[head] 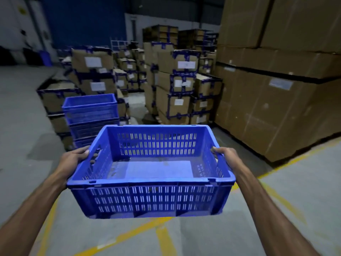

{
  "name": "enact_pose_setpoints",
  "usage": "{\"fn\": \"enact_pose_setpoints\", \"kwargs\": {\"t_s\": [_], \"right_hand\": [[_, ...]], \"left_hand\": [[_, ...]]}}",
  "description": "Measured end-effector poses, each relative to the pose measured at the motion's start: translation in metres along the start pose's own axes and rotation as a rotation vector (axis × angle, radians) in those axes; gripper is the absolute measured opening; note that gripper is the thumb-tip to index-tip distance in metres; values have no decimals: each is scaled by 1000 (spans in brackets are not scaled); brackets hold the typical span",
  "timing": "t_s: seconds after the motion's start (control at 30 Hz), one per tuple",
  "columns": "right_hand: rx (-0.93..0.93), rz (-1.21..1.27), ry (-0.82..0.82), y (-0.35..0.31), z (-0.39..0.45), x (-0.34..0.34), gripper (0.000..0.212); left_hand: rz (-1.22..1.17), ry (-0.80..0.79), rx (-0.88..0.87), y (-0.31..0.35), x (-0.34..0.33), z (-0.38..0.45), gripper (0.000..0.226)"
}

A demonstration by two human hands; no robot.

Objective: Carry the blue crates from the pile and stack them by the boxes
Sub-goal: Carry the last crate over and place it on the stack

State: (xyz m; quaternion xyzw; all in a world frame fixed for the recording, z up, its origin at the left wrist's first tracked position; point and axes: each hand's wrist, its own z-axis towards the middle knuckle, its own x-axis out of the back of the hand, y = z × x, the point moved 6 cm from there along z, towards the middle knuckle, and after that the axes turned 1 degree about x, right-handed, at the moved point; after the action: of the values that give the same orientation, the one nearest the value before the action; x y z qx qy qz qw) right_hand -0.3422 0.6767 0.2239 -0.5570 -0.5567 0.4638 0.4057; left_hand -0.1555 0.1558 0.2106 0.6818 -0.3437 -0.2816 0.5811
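Observation:
I hold an empty blue slotted crate (151, 198) in the air in front of me, level, above the floor. My left hand (75, 157) grips its left side handle, fingers curled through the opening. My right hand (226, 156) grips the right side rim in the same way. Ahead and to the left stands a stack of blue crates (90, 115) on the floor, right beside the taped cardboard boxes (92, 71).
Stacks of taped cardboard boxes (177, 85) fill the middle ground. A tall wall of large cartons (280, 93) stands on the right. Yellow lines (162, 235) cross the grey concrete floor under the crate. A blue wall (83, 23) rises at the back.

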Motion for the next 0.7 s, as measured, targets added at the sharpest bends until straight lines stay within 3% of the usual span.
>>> {"fn": "enact_pose_setpoints", "kwargs": {"t_s": [0.17, 0.4, 0.7], "right_hand": [[-3, -63, -65, -1, 33, -100, 28], [-2, -57, -149, -1, 79, -227, 18], [-72, -86, -189, 26, 157, -335, 22]], "left_hand": [[-22, 43, 17, 6, 71, 44, 37], [-90, 102, 27, 13, 157, 109, 39], [-172, 163, 63, 3, 206, 180, 33]]}}
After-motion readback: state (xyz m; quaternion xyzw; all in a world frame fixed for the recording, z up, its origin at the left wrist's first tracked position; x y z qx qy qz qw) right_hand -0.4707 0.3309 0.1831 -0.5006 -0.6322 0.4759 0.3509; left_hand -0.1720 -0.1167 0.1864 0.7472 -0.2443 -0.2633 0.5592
